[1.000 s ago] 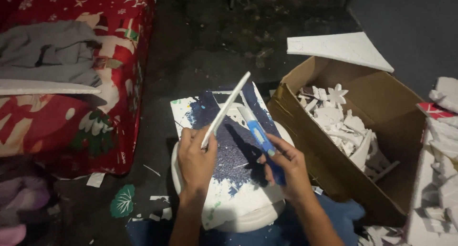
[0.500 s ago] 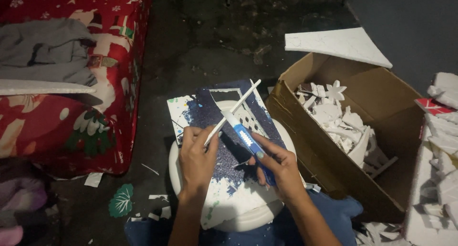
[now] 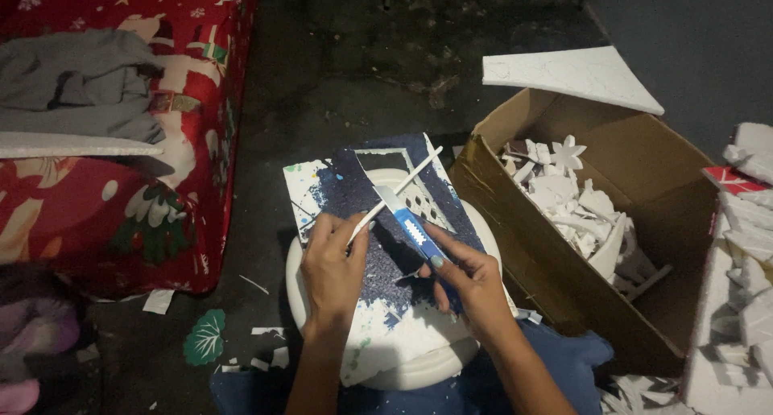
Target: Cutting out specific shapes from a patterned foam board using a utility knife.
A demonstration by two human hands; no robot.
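Observation:
My left hand pinches a thin white foam strip that slants up to the right. My right hand grips a blue utility knife, its blade tip touching the strip near the middle. Both hands hover over a white board with dark blue glitter paint, which lies on a round white stool top. A rectangular hole is cut in the board's far end.
An open cardboard box of white foam scraps stands to the right, a white foam sheet behind it. More foam pieces pile at the far right. A red patterned cloth with grey clothing covers furniture at left. Scraps litter the dark floor.
The foam strip has dropped from a steep tilt to a lower slant over the board. The knife has moved in from the right, and its blade now meets the strip.

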